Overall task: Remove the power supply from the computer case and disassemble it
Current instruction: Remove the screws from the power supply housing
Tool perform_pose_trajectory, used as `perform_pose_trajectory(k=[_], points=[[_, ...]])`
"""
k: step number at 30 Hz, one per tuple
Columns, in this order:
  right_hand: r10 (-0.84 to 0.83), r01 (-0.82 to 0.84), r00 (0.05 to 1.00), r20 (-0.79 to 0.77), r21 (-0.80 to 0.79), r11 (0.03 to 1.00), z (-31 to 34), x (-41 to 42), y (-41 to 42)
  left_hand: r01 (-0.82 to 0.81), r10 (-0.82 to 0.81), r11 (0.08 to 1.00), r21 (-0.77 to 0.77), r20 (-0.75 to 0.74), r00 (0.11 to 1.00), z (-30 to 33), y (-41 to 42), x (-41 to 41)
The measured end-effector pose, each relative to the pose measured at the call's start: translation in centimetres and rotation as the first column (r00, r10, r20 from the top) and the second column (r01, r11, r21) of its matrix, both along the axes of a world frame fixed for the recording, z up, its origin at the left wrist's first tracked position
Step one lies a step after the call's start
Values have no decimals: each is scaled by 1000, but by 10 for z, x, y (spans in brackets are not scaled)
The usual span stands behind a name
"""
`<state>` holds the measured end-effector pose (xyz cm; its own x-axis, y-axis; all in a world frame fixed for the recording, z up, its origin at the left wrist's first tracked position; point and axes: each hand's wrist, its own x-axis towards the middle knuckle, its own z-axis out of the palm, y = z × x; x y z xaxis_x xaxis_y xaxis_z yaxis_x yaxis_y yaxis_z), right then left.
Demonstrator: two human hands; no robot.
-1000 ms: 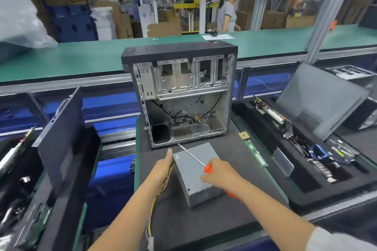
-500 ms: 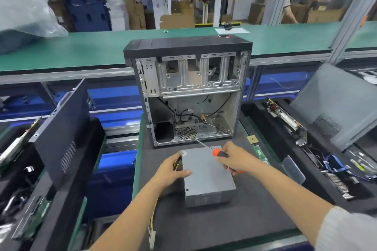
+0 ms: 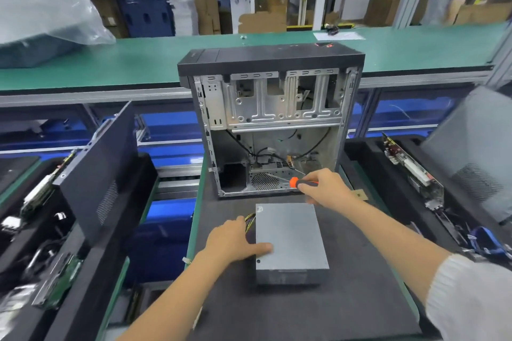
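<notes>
Grey power supply (image 3: 291, 241) sits before the computer case (image 3: 271, 119); left hand (image 3: 235, 241) presses flat, right hand (image 3: 324, 187) grips screwdriver (image 3: 293, 181) — a slipping tip could skid the box.

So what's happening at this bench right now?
A person is taking apart a power supply, which lies on the dark mat in front of the open computer case. The left hand rests on its left edge, thumb on top. The right hand holds an orange-handled screwdriver just beyond the far edge.
</notes>
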<state>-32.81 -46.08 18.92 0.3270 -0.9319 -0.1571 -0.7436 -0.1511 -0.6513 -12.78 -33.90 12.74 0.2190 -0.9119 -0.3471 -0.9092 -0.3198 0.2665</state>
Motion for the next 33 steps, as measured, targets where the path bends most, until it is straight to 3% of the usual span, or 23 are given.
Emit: perform_pose_trajectory(k=[3, 5, 9, 13, 15, 17, 20, 24, 26, 29, 33], points=[[84, -84, 996, -38, 6, 996, -22, 8, -5, 76, -69, 985, 152, -49, 996, 5, 9, -13], [122, -122, 992, -35, 5, 993, -33, 10, -7, 103, -88, 981, 166, -99, 991, 3, 14, -21], [138, -141, 978, -155, -9, 990, -47, 3, -12, 125, -119, 992, 21, -182, 976, -3, 12, -18], [106, -95, 946, -308, 50, 994, -36, -29, -17, 150, -152, 978, -148, -5, 988, 2, -17, 4], [99, -48, 971, -216, 227, 973, -34, -49, -10, 49, -48, 978, -202, 12, 999, 4, -31, 18], [43, 1, 990, -132, 317, 948, -34, -66, 2, -72, 39, 981, -181, -177, 983, 0, -39, 26], [-70, 79, 996, -52, 192, 978, -22, -76, 14, -74, -4, 984, -162, -437, 899, -1, -41, 18], [-125, 128, 986, 107, -22, 991, 16, -62, 16, 2, -78, 984, -180, -417, 906, -4, -38, 11], [-73, 79, 980, 183, -24, 997, 32, -46, 16, -127, 22, 975, -182, -490, 871, -11, -32, 9], [-8, 16, 973, 230, -30, 999, 48, -17, 16, -329, 138, 933, -147, -698, 703, -21, -25, 1], [46, -27, 982, 186, -102, 994, 58, 12, 16, -387, 152, 912, -136, -764, 627, -21, -22, -6]])
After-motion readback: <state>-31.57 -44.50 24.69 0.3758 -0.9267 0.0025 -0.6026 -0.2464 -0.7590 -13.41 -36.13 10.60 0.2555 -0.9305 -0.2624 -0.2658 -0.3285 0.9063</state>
